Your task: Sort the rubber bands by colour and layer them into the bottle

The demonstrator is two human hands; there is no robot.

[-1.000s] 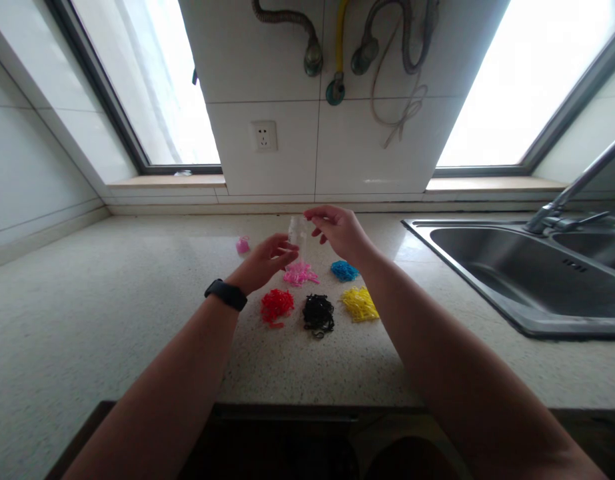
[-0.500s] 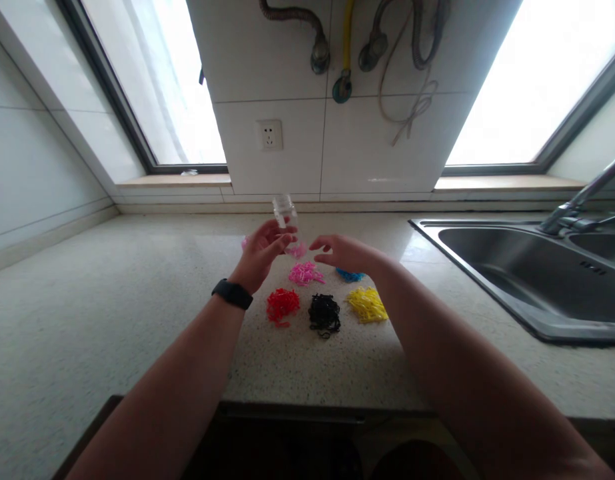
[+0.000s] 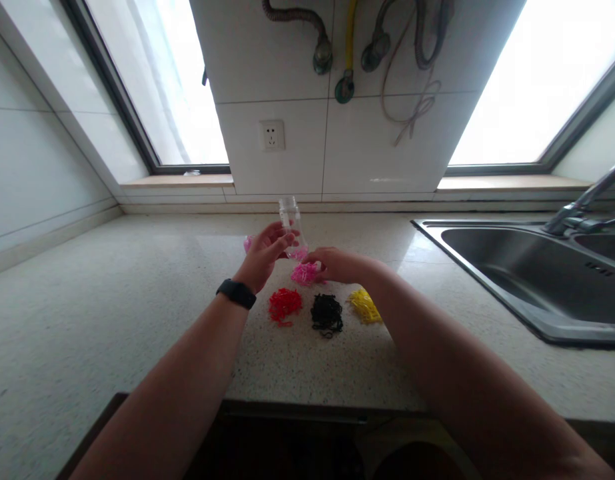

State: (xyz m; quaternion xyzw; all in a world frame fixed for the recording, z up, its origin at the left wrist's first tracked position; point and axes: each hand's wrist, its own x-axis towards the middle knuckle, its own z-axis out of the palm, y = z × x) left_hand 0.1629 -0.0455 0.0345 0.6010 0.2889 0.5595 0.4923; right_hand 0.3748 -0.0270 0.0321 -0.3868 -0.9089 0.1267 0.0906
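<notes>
My left hand [image 3: 266,255], with a black band on its wrist, is wrapped round a clear jar [image 3: 289,210] whose mouth points up. Some pink pieces lie in the jar's bottom. My right hand [image 3: 337,265] reaches down to the pile of pink rubber bands [image 3: 303,274], its thumb and fingers closing on the right side of the pile. Nearer to me lie a red pile [image 3: 285,305], a black pile [image 3: 326,314] and a yellow pile [image 3: 365,307] of similar small bands, the yellow one partly behind my right forearm.
A pink object [image 3: 248,243], mostly hidden, lies behind my left hand. The speckled countertop [image 3: 177,287] runs to the tiled wall, which carries a socket [image 3: 272,135] and pipes. On the right is a steel sink [image 3: 492,267] with a faucet [image 3: 570,217].
My right hand has moved down and left from beside the jar onto the pink pile. It and the forearm now cover the blue pile. My left hand still holds the jar.
</notes>
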